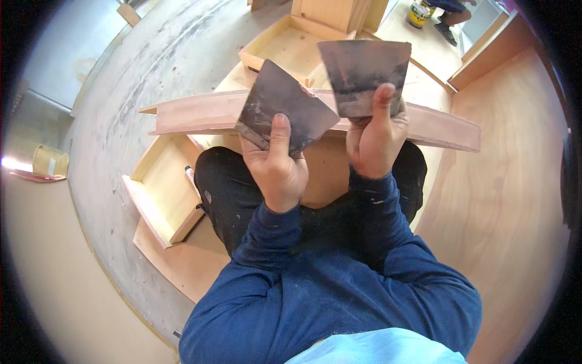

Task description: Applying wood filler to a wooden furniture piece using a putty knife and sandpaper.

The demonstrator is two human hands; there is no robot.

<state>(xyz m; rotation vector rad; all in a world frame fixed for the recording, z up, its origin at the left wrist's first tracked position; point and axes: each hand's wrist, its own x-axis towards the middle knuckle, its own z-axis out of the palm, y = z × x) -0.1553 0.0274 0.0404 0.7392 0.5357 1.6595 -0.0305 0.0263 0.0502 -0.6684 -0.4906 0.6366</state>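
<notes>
Nearest the camera: blue sleeves and dark trousers of a seated person, forearms coming up from the lower edge. Left hand (pixel 277 173) is closed on a dark square scraper blade (pixel 285 108), thumb pressed flat on its face, the other fingers wrapped behind; the blade sits tilted, one corner pointing up. Right hand (pixel 373 139) is closed on a second dark scraper blade (pixel 364 74), thumb upright on its lower edge; this blade stands squarer and higher. The two blades nearly meet just above and between the thumbs; contact cannot be told. Directly behind the fingers runs a long reddish wooden moulding (pixel 200 112), lying across from left to right. Left of the left hand, lower, lies an open pale wooden drawer box (pixel 160 194). Beyond the fingertips sits another pale drawer box (pixel 285 42). Farthest, upper right, stands a small tin (pixel 418 13).
</notes>
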